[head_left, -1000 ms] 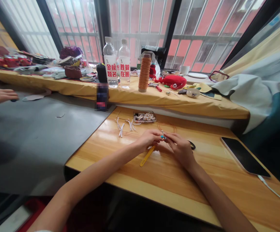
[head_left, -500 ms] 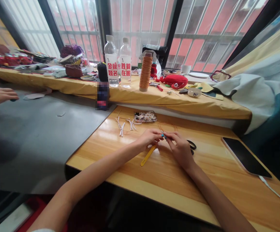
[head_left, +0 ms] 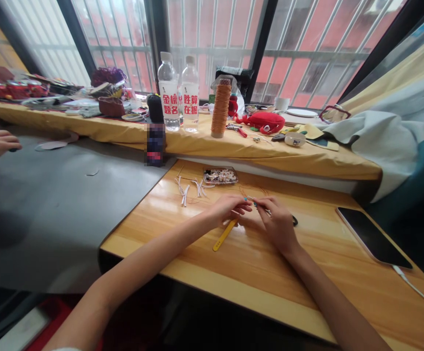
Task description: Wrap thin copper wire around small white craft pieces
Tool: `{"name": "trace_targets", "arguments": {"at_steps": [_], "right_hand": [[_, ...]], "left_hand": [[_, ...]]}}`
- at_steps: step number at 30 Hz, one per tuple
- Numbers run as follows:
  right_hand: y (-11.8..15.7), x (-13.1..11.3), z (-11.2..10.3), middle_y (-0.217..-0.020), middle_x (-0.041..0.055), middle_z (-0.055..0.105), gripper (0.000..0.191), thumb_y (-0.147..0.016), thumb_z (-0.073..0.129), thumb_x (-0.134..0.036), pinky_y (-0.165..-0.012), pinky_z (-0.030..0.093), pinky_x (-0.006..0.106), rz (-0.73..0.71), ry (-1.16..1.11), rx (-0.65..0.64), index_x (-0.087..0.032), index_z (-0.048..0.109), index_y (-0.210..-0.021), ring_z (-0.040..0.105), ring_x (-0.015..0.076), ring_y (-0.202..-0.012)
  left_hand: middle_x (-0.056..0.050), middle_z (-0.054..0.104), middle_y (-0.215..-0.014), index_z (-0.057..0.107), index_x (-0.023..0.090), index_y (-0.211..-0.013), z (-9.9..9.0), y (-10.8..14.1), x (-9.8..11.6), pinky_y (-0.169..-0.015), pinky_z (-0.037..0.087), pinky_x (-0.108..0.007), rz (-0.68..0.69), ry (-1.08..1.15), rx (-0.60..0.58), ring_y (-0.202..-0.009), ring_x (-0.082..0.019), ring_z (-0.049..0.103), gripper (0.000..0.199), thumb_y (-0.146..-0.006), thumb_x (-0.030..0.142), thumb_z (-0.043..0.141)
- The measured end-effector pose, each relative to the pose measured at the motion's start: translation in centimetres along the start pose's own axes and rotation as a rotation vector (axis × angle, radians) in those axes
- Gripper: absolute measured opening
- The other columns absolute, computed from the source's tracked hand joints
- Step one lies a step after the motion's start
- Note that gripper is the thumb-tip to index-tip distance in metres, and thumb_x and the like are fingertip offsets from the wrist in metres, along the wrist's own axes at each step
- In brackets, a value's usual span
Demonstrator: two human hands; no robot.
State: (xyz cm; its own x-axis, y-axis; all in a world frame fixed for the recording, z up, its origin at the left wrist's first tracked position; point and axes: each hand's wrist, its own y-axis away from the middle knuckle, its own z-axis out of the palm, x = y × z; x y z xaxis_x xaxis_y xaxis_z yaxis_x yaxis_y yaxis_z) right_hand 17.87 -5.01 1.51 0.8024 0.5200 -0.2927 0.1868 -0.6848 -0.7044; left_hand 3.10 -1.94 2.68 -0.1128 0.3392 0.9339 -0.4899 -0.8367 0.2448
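Counter (head_left: 299,292): pale varnished wood, under both forearms.
Yellow flat strip (head_left: 223,237): slants up and rightward, its far end just beneath the bare left hand (head_left: 230,208).
Left hand: fingers curled, tips nearly together; any grip, cannot tell.
Bare right hand (head_left: 276,223): thumb and forefinger appear pinched on a small pale sliver (head_left: 251,198).
Small pale sliver: between the 2 hands' fingertips, leftward of the right hand's, both hands near; long axis seemingly crosswise.
Black rounded loop handle (head_left: 295,221): beside the right hand, partly hidden; held or lying, cannot tell.
White narrow strips (head_left: 185,195): beyond the left forearm.
Clear rectangular tray (head_left: 219,183): beyond both hands.
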Motion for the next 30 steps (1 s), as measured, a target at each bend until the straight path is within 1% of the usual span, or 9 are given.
{"name": "trace_targets", "arguments": {"at_steps": [5, 8, 11, 15, 16, 18, 21, 23, 30], "right_hand": [[-0.1, 0.1, -0.5, -0.081, 0.0057, 0.057, 0.016, -0.080, 0.042, -0.020, -0.067, 0.044, 0.029, -0.062, 0.061, 0.026, -0.019, 0.057, -0.086, 0.054, 0.0158, -0.075], [-0.1, 0.0, -0.6, -0.083, 0.0051, 0.057, 0.016, -0.080, 0.041, -0.020, -0.069, 0.043, 0.029, -0.082, 0.009, -0.007, -0.021, 0.056, -0.088, 0.054, 0.0158, -0.078], [0.0, -0.1, -0.6, -0.083, 0.0047, 0.057, 0.014, -0.080, 0.043, -0.020, -0.069, 0.043, 0.029, -0.065, -0.072, -0.037, -0.021, 0.056, -0.084, 0.054, 0.0155, -0.078], [0.0, -0.2, -0.6, -0.083, 0.0037, 0.057, 0.011, -0.078, 0.046, -0.021, -0.068, 0.043, 0.028, 0.008, -0.163, -0.065, -0.021, 0.057, -0.081, 0.054, 0.0154, -0.079], [-0.1, -0.2, -0.6, -0.082, 0.0034, 0.057, 0.011, -0.077, 0.047, -0.021, -0.068, 0.043, 0.028, 0.026, -0.181, -0.065, -0.021, 0.057, -0.080, 0.054, 0.0152, -0.078], [-0.2, -0.3, -0.7, -0.083, 0.0030, 0.057, 0.011, -0.077, 0.048, -0.021, -0.067, 0.044, 0.028, 0.047, -0.214, -0.053, -0.021, 0.058, -0.082, 0.054, 0.0148, -0.077], [-0.3, -0.5, -1.0, -0.083, 0.0031, 0.058, 0.013, -0.077, 0.048, -0.020, -0.066, 0.044, 0.027, 0.042, -0.226, -0.017, -0.021, 0.058, -0.085, 0.055, 0.0146, -0.077], [-0.3, -0.6, -1.1, -0.082, 0.0033, 0.057, 0.013, -0.077, 0.048, -0.020, -0.066, 0.044, 0.028, 0.025, -0.197, 0.004, -0.021, 0.058, -0.084, 0.055, 0.0149, -0.077], [-0.2, -0.8, -1.0, -0.081, 0.0037, 0.057, 0.014, -0.078, 0.045, -0.019, -0.067, 0.044, 0.028, -0.058, -0.119, 0.024, -0.022, 0.058, -0.082, 0.055, 0.0148, -0.075]], "left_hand": [[-0.004, 0.056, -0.078, 0.059, 0.012, -0.076, 0.2, 0.0, -0.1, -0.045, 0.030, -0.017, 0.136, -0.238, 0.114, -0.058, -0.007, 0.043, 0.027, -0.069, 0.037, 0.049], [-0.003, 0.056, -0.076, 0.058, 0.013, -0.080, 0.2, -0.3, -0.3, -0.048, 0.033, -0.018, 0.209, -0.339, 0.085, -0.059, -0.008, 0.045, 0.034, -0.070, 0.043, 0.046], [-0.005, 0.057, -0.082, 0.056, 0.011, -0.091, 0.2, -0.5, -0.5, -0.061, 0.038, -0.020, 0.309, -0.388, 0.052, -0.072, -0.012, 0.049, 0.037, -0.069, 0.040, 0.051], [-0.011, 0.047, -0.111, 0.038, 0.014, -0.117, 0.0, -0.3, -0.1, -0.080, 0.035, -0.026, 0.475, -0.421, 0.147, -0.098, -0.018, 0.044, 0.062, -0.063, 0.032, 0.061], [-0.011, 0.044, -0.116, 0.038, 0.016, -0.117, 0.0, -0.2, 0.1, -0.084, 0.033, -0.027, 0.512, -0.449, 0.155, -0.103, -0.018, 0.041, 0.062, -0.062, 0.031, 0.062], [-0.007, 0.047, -0.114, 0.048, 0.018, -0.109, -0.1, 0.1, 0.4, -0.089, 0.029, -0.028, 0.561, -0.523, 0.117, -0.107, -0.019, 0.038, 0.048, -0.063, 0.029, 0.061], [-0.005, 0.057, -0.096, 0.059, 0.016, -0.091, -0.2, 0.2, 0.7, -0.087, 0.031, -0.027, 0.525, -0.530, -0.040, -0.098, -0.017, 0.046, 0.026, -0.067, 0.027, 0.056], [-0.004, 0.059, -0.089, 0.059, 0.013, -0.089, -0.2, 0.0, 0.6, -0.082, 0.035, -0.026, 0.483, -0.455, -0.096, -0.088, -0.015, 0.050, 0.026, -0.068, 0.028, 0.055], [-0.005, 0.059, -0.077, 0.059, 0.008, -0.075, 0.4, 0.2, 0.6, -0.074, 0.036, -0.026, 0.352, -0.199, -0.079, -0.075, -0.013, 0.051, 0.029, -0.059, 0.031, 0.063]]}}
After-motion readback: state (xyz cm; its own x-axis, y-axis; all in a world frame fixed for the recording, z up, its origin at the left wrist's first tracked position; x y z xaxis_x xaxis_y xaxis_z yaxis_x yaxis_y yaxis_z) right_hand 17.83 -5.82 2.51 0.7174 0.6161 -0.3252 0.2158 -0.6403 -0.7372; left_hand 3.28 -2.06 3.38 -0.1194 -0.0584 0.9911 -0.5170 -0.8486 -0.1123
